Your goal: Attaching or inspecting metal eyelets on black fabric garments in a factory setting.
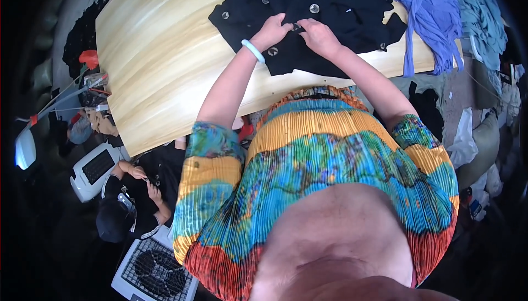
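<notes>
Black cloth [352,37] lies spread over the wooden table, with several shiny round pieces on it, like large buttons or rings. One round piece [314,8] is just beyond my right hand, and another [273,51] sits near my left wrist. My left hand [274,29], with a pale bangle [253,51] at the wrist, is closed with its thumb toward the right. Facing it, my right hand [319,37] pinches with bent fingers. Between the fingertips is a small dark bit, which seems to be a raised part of the cloth; its details are too small to tell.
Bare pale wood of the table [159,64] stretches to the left. Purple cloth [426,20] hangs over its right edge, beside blue-green cloth [481,15]. At lower left another person [135,191] handles dark cloth near a fan unit [157,268]. A lamp [25,148] stands far left.
</notes>
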`<state>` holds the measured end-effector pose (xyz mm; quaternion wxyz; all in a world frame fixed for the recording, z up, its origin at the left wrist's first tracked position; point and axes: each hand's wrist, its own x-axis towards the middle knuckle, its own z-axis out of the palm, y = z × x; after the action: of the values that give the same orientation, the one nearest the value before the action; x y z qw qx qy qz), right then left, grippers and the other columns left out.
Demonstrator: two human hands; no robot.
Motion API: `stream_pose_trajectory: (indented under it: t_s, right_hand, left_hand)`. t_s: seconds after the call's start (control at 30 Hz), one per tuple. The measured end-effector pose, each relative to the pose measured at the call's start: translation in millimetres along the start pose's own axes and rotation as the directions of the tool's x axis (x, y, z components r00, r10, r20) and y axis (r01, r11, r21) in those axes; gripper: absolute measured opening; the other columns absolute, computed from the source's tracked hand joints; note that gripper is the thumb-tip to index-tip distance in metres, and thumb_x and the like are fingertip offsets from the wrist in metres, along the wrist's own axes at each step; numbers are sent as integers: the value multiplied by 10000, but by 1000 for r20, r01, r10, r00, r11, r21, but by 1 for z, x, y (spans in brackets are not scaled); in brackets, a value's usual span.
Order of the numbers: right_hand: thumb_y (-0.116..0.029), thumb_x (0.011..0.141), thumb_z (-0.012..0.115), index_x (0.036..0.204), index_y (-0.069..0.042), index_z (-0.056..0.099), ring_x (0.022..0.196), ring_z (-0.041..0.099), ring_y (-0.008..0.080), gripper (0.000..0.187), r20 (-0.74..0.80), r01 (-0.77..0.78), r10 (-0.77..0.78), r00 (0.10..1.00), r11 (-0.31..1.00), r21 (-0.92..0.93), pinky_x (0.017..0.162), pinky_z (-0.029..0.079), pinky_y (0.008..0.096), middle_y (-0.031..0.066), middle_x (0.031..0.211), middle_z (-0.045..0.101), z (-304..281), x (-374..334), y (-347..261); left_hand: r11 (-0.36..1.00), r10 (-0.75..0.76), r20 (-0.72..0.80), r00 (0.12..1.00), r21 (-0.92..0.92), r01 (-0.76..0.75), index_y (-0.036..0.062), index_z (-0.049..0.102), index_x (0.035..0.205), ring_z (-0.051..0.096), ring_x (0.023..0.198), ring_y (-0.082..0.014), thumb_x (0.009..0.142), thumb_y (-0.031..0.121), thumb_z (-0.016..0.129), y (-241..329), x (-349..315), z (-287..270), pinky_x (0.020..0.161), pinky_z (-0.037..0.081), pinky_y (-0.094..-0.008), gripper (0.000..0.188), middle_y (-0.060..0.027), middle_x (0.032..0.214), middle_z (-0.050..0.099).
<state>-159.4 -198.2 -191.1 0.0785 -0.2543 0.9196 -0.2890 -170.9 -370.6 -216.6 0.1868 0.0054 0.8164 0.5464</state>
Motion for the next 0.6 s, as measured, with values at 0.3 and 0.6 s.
stream_pose_trajectory:
  t_s: [0.3,0.6]
  right_hand:
    - [-37,736,500,800,4,526,827,567,306,81,61,129,-124,990,988,-88,743,455,389,182,830,563,-10,8,1]
    - [-13,721,458,800,1,535,818,572,312,112,149,211,-212,966,977,24,735,459,385,176,818,578,-7,21,18]
  left_hand:
    - [900,191,-101,976,414,-133,-83,473,1038,584,746,-341,719,186,597,29,-29,15,672,457,-379,435,-250,808,569]
    - [899,178,-238,955,434,-60,-43,504,933,534,783,-402,720,77,516,22,-29,22,693,441,-435,244,-268,815,548]
